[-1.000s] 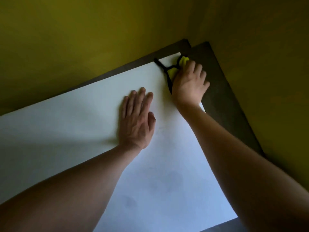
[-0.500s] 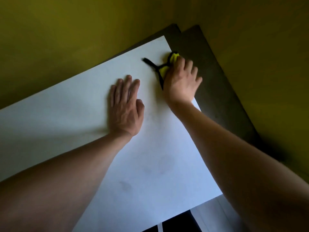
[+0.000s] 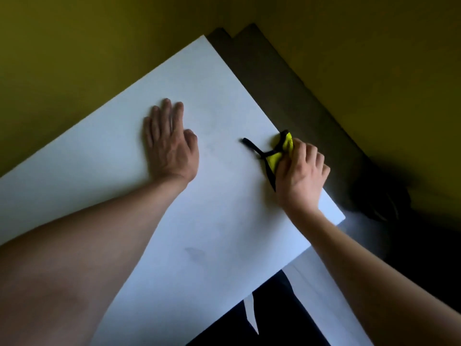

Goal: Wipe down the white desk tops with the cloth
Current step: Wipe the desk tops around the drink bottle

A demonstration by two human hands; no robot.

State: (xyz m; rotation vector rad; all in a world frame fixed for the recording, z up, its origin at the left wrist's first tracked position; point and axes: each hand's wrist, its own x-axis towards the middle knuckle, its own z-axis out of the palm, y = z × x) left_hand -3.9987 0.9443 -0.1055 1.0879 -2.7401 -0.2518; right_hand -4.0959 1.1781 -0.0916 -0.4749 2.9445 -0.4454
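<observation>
Yellow walls, white desk [image 3: 224,221] | left hand [image 3: 169,143] flat, bracing | your right hand [image 3: 299,176] clutches cloth [image 3: 277,156] at 3 o'clock edge | keep strokes overlapping, press evenly

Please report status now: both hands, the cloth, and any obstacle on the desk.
Left hand flat on white desk top. Right hand grips yellow cloth at right edge. Nothing blocking; faint smudge near front.

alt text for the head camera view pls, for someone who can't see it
A person's right hand grips a yellow cloth at the right edge of a white desk top, while the left hand rests flat on it. Olive walls stand behind.
</observation>
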